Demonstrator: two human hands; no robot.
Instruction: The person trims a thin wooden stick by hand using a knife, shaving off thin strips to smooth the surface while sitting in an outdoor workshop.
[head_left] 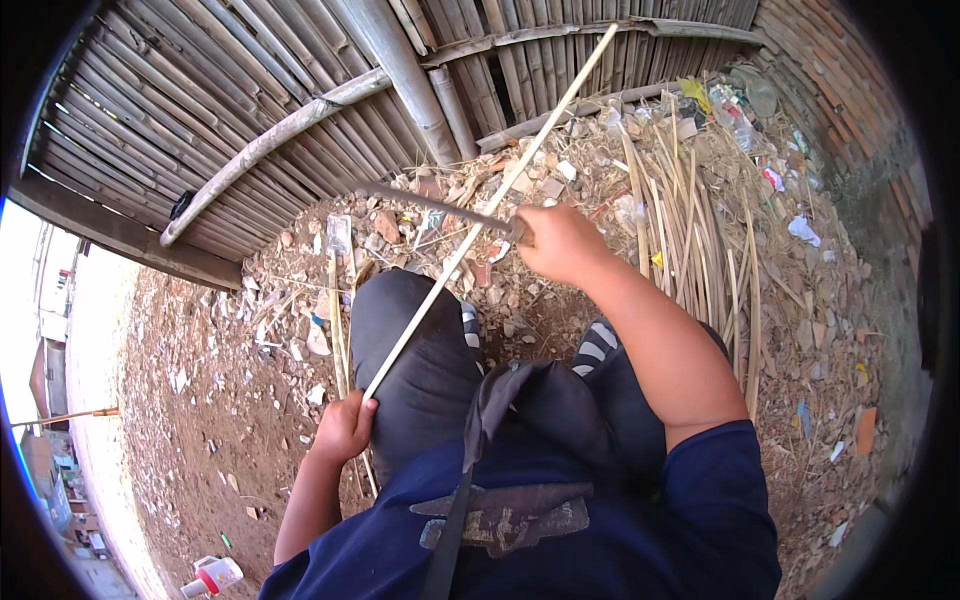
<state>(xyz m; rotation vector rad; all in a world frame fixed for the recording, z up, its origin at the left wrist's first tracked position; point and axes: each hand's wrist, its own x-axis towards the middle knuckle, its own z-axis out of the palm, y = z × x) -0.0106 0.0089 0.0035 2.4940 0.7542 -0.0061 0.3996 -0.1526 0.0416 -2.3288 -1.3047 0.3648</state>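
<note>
My left hand is closed round the lower end of a long pale bamboo strip, beside my left knee. The strip slants up and away to the right, over my left thigh, and its far end is in the air in front of the bamboo wall. In my right hand is the handle of a knife with a long, narrow, dark blade. The blade points left and crosses the strip near its middle, close to the handle. Whether the edge touches the strip I cannot tell.
Many split bamboo strips lie on the ground to my right, and a few strips beside my left leg. A bamboo wall stands ahead, a brick wall at right. Rubble and litter cover the dirt. A white-and-red container lies lower left.
</note>
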